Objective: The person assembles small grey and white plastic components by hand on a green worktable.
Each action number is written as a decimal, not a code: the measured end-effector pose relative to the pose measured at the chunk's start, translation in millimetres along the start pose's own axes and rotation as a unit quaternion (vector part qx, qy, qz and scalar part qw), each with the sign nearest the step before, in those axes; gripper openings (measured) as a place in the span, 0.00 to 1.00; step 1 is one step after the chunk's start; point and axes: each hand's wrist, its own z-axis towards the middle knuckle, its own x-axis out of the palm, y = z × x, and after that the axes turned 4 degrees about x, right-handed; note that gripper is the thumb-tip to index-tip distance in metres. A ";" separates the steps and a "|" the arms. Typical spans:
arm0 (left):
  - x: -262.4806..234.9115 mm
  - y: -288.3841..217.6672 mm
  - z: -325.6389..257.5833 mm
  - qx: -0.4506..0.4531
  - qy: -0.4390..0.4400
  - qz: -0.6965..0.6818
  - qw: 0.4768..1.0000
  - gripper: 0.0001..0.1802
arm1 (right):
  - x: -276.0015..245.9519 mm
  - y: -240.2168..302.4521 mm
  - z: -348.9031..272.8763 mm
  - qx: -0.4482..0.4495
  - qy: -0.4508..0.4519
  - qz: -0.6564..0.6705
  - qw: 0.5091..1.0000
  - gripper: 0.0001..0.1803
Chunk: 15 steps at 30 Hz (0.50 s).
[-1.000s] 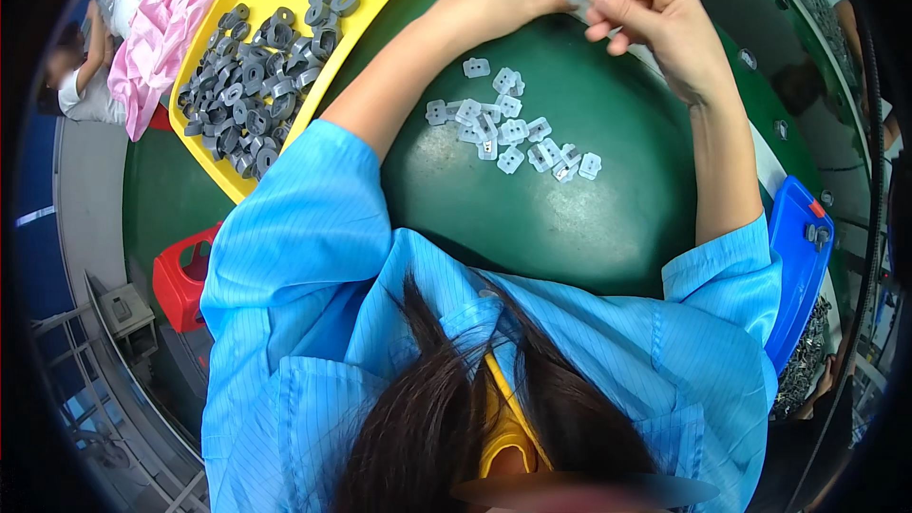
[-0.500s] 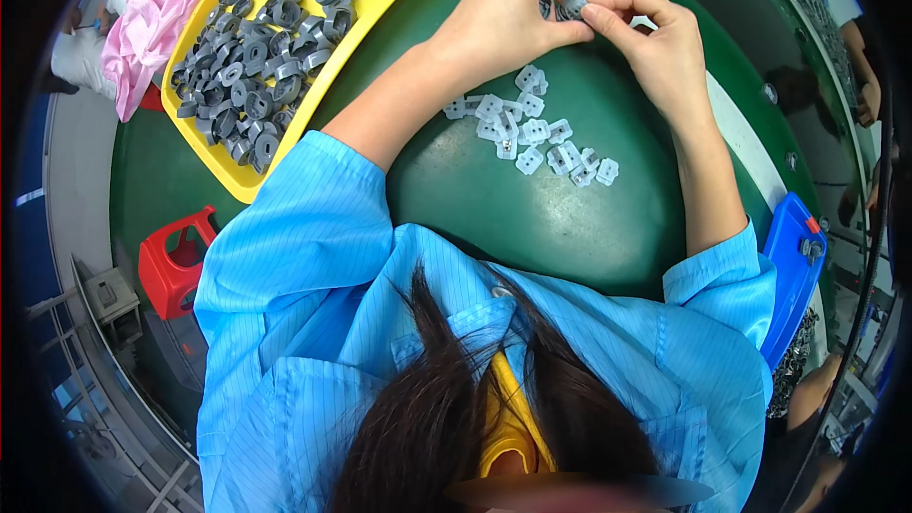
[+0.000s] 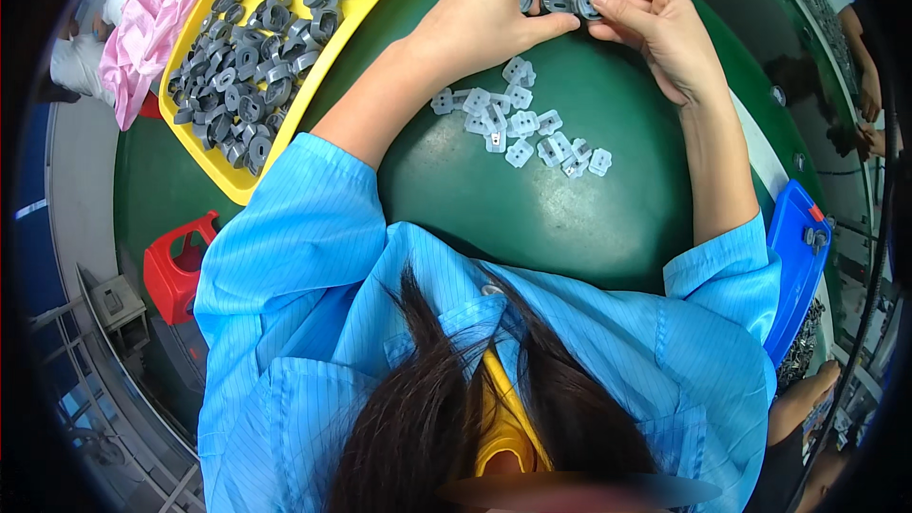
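Observation:
Over the far part of the green table, my left hand (image 3: pixel 484 17) is closed around a dark grey plastic ring (image 3: pixel 557 2), held between thumb and fingers. Another dark part (image 3: pixel 526 0) shows inside its curled fingers. My right hand (image 3: pixel 665 33) pinches a second grey ring (image 3: pixel 587 5), which meets the left hand's ring edge to edge; whether they are joined I cannot tell. Closer to me than both hands lie several small translucent white plastic pieces (image 3: pixel 522 123), loosely scattered, some with a tiny metal spot.
A yellow tray (image 3: pixel 328 95) piled with grey rings (image 3: pixel 249 66) stands on the left. Beside my right elbow is a blue tray (image 3: pixel 793 266) with a few small parts. A red stool (image 3: pixel 171 280) stands at lower left. Other people's arms (image 3: pixel 860 66) show along the right edge.
My right hand has shifted slightly right and turned, its fingers now more curled. The grey rings between my hands have spread into a row and show more plainly.

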 end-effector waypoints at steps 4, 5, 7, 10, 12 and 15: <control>-0.8 8.9 -1.2 0.078 -0.033 0.023 0.996 0.20 | 3.9 3.2 -5.6 0.020 0.029 0.079 0.996 0.14; -1.3 9.5 -1.4 0.087 -0.034 0.016 0.995 0.19 | 4.5 2.0 -5.9 0.018 0.029 0.066 0.997 0.14; -0.3 9.3 -2.3 0.069 -0.025 0.016 0.997 0.19 | 6.4 0.6 -5.0 0.013 0.025 0.044 0.999 0.14; 0.3 10.5 -3.6 0.073 -0.029 0.036 0.996 0.20 | 11.8 1.0 -4.5 -0.012 0.019 -0.013 1.000 0.13; -0.3 11.1 -4.9 0.047 -0.037 0.076 0.995 0.21 | 12.8 -2.8 0.6 -0.055 0.002 -0.049 0.997 0.11; -7.6 14.9 -4.2 0.035 -0.045 0.039 0.998 0.21 | -12.5 -11.1 14.6 -0.044 -0.078 -0.102 0.991 0.14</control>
